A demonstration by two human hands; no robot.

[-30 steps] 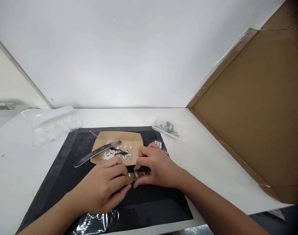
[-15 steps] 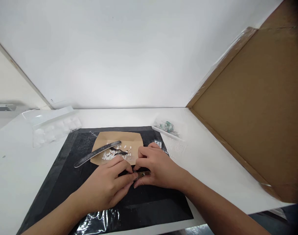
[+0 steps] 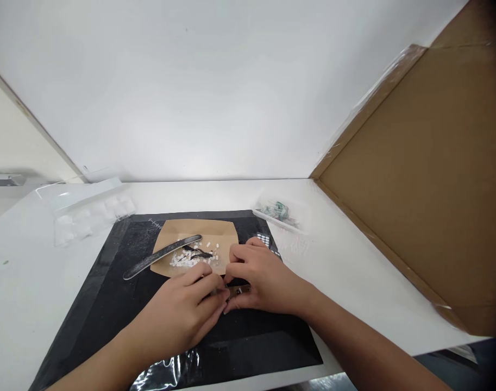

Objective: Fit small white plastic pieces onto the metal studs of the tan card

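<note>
My left hand point(image 3: 182, 312) and my right hand point(image 3: 259, 277) meet over the black mat point(image 3: 109, 293), fingers curled together around a small metal piece point(image 3: 236, 291) between them. Most of that piece is hidden by my fingers. Just beyond my hands lies a brown paper sheet point(image 3: 223, 231) with several small white bits point(image 3: 186, 258) and a thin dark object on it. A long dark nail file point(image 3: 160, 254) rests across the sheet's left side.
A clear plastic tray point(image 3: 87, 209) sits at the back left, and a clear bag with green parts point(image 3: 278, 210) at the back right. A small keypad device point(image 3: 264, 240) peeks out behind my right hand. A large cardboard panel point(image 3: 427, 179) walls the right side.
My left hand has shifted slightly right and forward, its fingers closing tighter against my right hand's fingers over the small metal piece. The rest is unchanged.
</note>
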